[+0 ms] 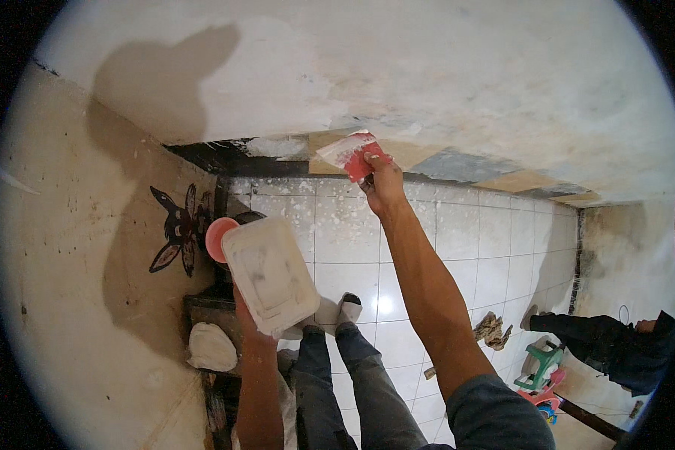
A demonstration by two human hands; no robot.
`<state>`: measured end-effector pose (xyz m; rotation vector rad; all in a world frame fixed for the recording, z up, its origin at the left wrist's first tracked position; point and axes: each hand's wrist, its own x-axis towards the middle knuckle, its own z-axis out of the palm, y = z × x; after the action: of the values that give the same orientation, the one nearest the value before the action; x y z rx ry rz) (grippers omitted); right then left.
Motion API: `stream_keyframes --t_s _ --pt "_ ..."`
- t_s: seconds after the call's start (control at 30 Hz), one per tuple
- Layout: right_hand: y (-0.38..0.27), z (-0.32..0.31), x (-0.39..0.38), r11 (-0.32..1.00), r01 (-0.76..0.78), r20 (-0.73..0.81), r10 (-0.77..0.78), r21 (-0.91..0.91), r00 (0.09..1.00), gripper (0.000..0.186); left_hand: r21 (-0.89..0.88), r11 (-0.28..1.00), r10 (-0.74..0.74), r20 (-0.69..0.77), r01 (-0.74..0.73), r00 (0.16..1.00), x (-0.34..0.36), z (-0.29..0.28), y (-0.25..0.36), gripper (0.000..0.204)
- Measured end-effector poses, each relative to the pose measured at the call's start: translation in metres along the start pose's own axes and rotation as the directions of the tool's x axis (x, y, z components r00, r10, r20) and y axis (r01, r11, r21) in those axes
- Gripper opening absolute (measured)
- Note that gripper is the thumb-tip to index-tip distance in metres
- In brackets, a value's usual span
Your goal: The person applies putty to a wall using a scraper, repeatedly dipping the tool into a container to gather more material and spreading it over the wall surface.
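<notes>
1. Scraper (358, 156): pinched in my right hand (380, 174), thumb on its red face; the white-smeared edge juts left beyond my fingers. Contact with the wall (457, 97) cannot be determined.
2. Tub (271, 274): held up by my left hand (247, 309) at its near edge, fingers mostly hidden.
3. Pink bowl (217, 238): just left of the tub.
4. Floor (346, 247): tiled, white-spattered.

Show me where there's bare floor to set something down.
Bare tile shows between the socked foot and the white-spattered strip by the wall, and right of the right forearm, above the crumpled brown bundle. Crowded: lower right, around the green stool; left, around the dark stand and pink bowl. The white container hides some floor.
</notes>
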<state>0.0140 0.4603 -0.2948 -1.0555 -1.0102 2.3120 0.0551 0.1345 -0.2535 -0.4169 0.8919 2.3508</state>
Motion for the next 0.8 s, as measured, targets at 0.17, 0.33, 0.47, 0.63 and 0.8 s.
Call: stream_keyframes --t_s 0.17,0.33,0.47,0.63,0.8 --pt "-0.036 0.069 0.036 0.994 -0.034 -0.212 0.057 0.108 0.976 0.018 -0.082 0.997 -0.008 -0.074 0.002 0.997 -0.017 -0.027 0.001 0.055" --pt "-0.017 0.147 0.012 0.916 0.178 -0.117 -0.234 -0.359 0.965 0.008 -0.11 0.992 -0.067 -0.042 0.062 0.997 -0.024 -0.034 -0.003 0.062" --pt "0.057 0.09 -0.064 0.898 0.388 0.143 -0.364 -0.209 0.92 0.035 -0.115 0.992 -0.066 -0.074 0.057 0.995 -0.025 -0.043 0.004 0.061" --pt "0.068 0.022 -0.017 0.911 0.321 -0.053 -0.346 -0.261 0.937 0.037 -0.128 0.989 -0.091 -0.166 0.07 0.982 -0.028 -0.073 0.015 0.059" --pt "0.046 0.023 0.035 0.668 0.504 -0.12 -0.658 -0.548 0.743 0.023 -0.137 0.984 -0.142 -0.235 0.112 0.962 -0.028 -0.099 0.029 0.057"
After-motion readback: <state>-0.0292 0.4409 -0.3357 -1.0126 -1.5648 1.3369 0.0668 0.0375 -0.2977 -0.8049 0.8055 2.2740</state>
